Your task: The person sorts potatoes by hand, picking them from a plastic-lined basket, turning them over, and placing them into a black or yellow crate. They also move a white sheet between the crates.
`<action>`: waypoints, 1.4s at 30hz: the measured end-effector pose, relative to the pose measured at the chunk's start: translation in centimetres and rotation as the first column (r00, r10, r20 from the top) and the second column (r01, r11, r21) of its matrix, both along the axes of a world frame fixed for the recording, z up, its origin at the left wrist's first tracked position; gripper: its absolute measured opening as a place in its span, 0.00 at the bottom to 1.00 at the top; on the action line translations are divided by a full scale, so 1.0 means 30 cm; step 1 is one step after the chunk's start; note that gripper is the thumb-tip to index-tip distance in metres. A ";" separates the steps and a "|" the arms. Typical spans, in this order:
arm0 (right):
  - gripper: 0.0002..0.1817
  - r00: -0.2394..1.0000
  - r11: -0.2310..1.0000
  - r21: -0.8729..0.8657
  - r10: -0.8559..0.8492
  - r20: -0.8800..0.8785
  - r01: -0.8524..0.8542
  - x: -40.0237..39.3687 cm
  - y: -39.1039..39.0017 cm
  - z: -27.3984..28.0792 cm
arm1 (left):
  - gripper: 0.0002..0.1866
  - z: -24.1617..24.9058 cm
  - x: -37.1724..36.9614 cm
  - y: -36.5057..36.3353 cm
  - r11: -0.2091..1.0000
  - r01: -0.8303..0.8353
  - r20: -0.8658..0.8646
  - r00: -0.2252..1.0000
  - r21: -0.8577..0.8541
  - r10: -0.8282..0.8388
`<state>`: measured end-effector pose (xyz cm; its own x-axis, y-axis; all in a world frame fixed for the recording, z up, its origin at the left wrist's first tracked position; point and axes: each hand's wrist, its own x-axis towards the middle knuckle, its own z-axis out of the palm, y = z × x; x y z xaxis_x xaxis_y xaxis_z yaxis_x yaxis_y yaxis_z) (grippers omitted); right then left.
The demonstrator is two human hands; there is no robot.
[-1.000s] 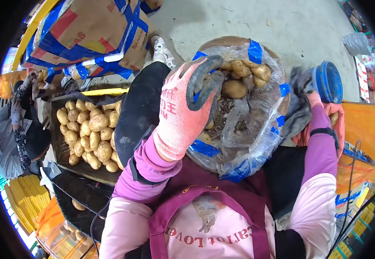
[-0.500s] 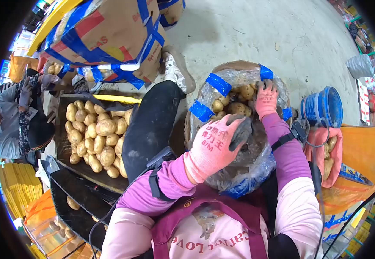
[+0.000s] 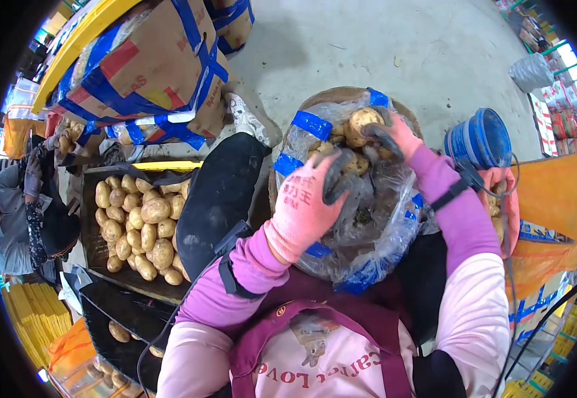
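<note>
A round basket (image 3: 408, 114) lined with clear plastic and blue tape stands before me, with several potatoes (image 3: 355, 164) at its far side. My right hand (image 3: 400, 136), in a pink glove with dark fingertips, grips a large potato (image 3: 365, 122) above the others. Over the near left part of the basket is my left hand (image 3: 307, 202), gloved the same way. Its fingers and thumb are curved but apart, close to the potatoes, with nothing seen between them.
A black crate (image 3: 92, 232) heaped with potatoes lies left of my leg. Taped banana boxes (image 3: 149, 83) stand beyond it. To the right are a blue bucket (image 3: 481, 139) and an orange sheet (image 3: 554, 196). Another person (image 3: 26, 192) works at far left.
My right hand has lifted a potato from the basket and turned inward with it. My left hand has moved left and slightly toward the potatoes. The whole view has shifted a little.
</note>
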<state>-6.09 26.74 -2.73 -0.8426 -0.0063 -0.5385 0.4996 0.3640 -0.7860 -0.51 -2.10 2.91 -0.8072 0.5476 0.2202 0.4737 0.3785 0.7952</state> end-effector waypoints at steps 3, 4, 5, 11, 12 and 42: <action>0.39 0.967 0.964 -0.266 -0.044 -0.252 -0.025 0.208 -0.113 0.230 | 0.20 0.051 0.004 0.012 0.978 -0.124 -0.027 0.991 0.167 0.130; 0.41 0.901 0.917 -0.386 -0.079 -0.426 -0.102 0.276 -0.152 0.290 | 0.17 0.061 0.010 0.009 0.975 -0.124 -0.017 0.991 0.186 0.130; 0.43 0.866 0.919 -0.370 -0.074 -0.495 -0.133 0.334 -0.186 0.342 | 0.17 0.036 0.014 0.003 0.962 -0.111 0.076 0.993 0.251 0.095; 0.51 0.622 0.964 0.267 0.208 -0.755 0.003 0.583 -0.280 0.469 | 0.21 0.175 0.140 0.035 0.906 -0.013 0.277 0.954 0.423 -0.116; 0.51 0.622 0.965 0.260 0.197 -0.758 0.012 0.596 -0.285 0.485 | 0.22 0.237 0.162 0.041 0.903 0.042 0.343 0.917 0.427 -0.204; 0.27 0.935 0.175 -0.935 -0.235 0.265 0.309 0.527 -0.272 0.294 | 0.48 0.083 0.116 0.116 0.929 0.155 0.140 0.967 0.336 -0.212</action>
<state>9.71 18.59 6.11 -0.8832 -0.3178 -0.3449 0.4434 -0.8052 -0.3937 2.98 1.38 5.40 -0.7399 0.6134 0.2763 0.3569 0.0098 0.9341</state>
